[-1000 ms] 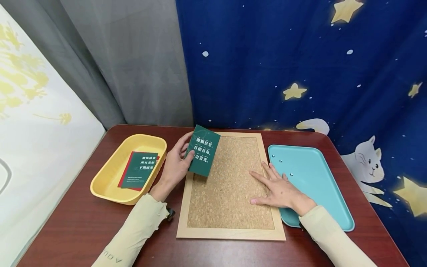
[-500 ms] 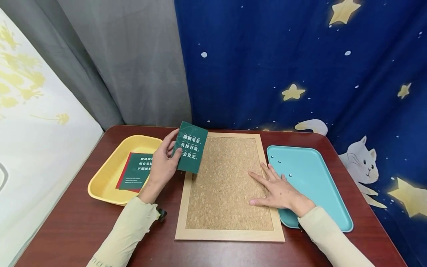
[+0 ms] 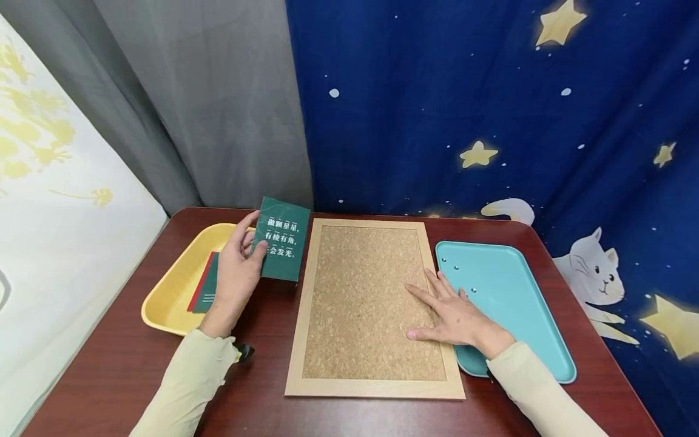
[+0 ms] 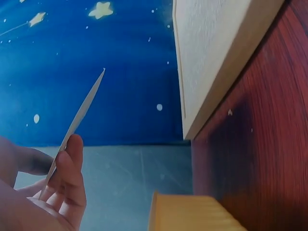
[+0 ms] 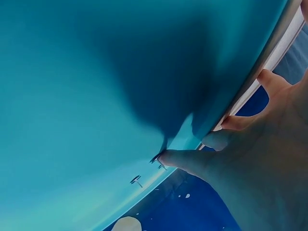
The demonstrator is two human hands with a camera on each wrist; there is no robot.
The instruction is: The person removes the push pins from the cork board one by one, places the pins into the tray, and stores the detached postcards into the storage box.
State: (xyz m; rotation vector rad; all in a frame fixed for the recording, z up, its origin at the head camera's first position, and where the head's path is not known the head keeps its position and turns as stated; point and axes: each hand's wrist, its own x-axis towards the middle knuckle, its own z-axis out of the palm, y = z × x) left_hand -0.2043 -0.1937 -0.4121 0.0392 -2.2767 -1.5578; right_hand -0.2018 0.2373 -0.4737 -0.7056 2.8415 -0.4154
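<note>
My left hand (image 3: 235, 279) pinches a dark green card (image 3: 284, 240) with white Chinese characters, thumb on its face and fingers behind. The card stands upright in the air between the yellow basket (image 3: 164, 312) and the cork board (image 3: 371, 309); in the left wrist view the card (image 4: 79, 115) appears edge-on. My right hand (image 3: 455, 318) lies with spread fingers over the board's right edge. Beside it, thumbtacks (image 3: 473, 290) lie in the turquoise tray (image 3: 519, 309). From the right wrist, one fingertip (image 5: 168, 157) overlaps a tack near the tray's edge.
Inside the yellow basket lie more cards (image 3: 203, 297), green and red, partly hidden behind my left forearm and hand. Board, basket and tray stand on a dark red-brown table (image 3: 109, 364). Grey and blue curtains (image 3: 382, 109) hang behind its far edge.
My left hand has moved left with the green card, from over the board's upper left to beside the basket, and now covers more of the cards there. The right hand stays put.
</note>
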